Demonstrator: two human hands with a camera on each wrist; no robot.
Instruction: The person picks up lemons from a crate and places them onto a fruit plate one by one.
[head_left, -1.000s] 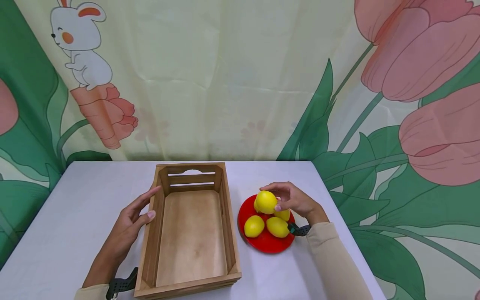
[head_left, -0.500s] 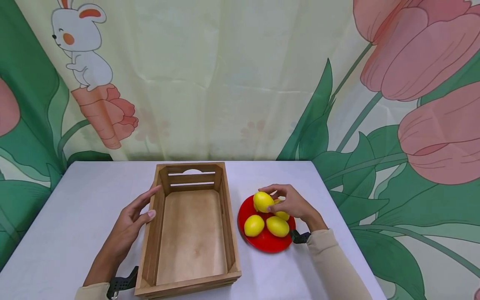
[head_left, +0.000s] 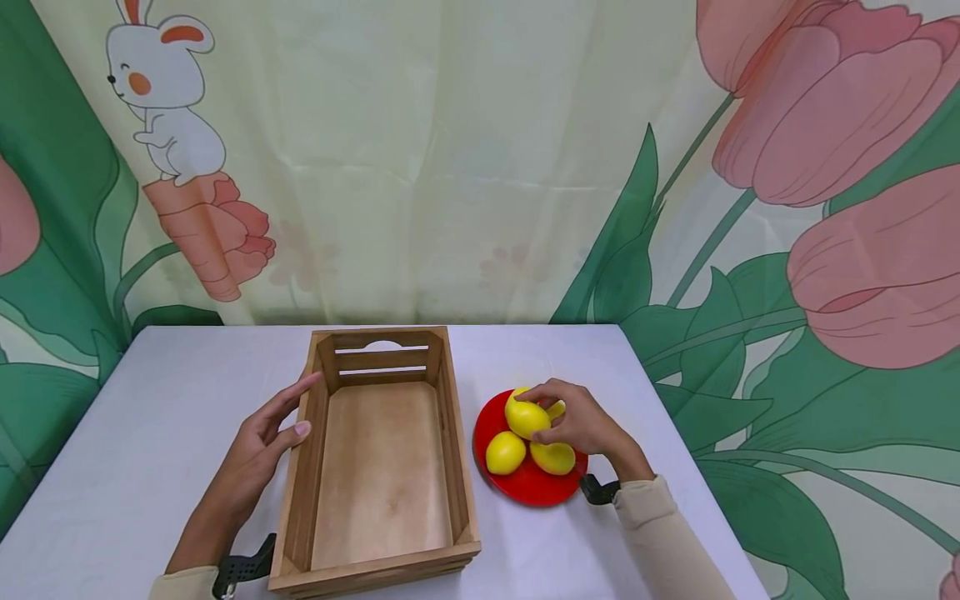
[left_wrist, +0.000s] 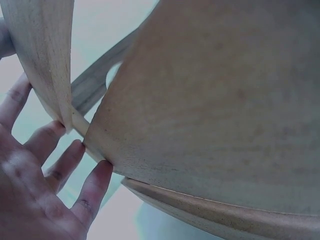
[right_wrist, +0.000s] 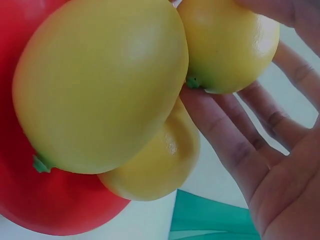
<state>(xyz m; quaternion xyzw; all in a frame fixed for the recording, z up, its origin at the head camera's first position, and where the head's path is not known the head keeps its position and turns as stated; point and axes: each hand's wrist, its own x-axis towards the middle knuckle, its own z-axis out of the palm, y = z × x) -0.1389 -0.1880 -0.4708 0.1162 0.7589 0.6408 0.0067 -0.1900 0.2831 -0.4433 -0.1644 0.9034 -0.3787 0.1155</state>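
In the head view, my right hand (head_left: 581, 422) pinches a lemon (head_left: 527, 418) between fingers and thumb over the red plate (head_left: 538, 492). Another lemon (head_left: 505, 452) lies at the plate's near left, and one more lemon (head_left: 553, 458) sits under the thumb. Yellow fruit behind the fingers is partly hidden. The right wrist view shows the held lemon (right_wrist: 227, 45) against a larger-looking lemon (right_wrist: 100, 85). My left hand (head_left: 255, 454) touches the left side of the wooden crate (head_left: 463, 467) with extended fingers; in the left wrist view, fingertips (left_wrist: 102, 172) meet its slats.
A white-covered table (head_left: 187, 400) carries the crate and, just right of it, the plate. Behind the table hangs a printed backdrop (head_left: 420, 167) with a rabbit and tulips. The crate's slatted walls stand up around its wooden bottom.
My right hand has shifted the held lemon slightly left and toward me, over the plate, now covering part of the near-right lemon. The left hand and crate stay put.
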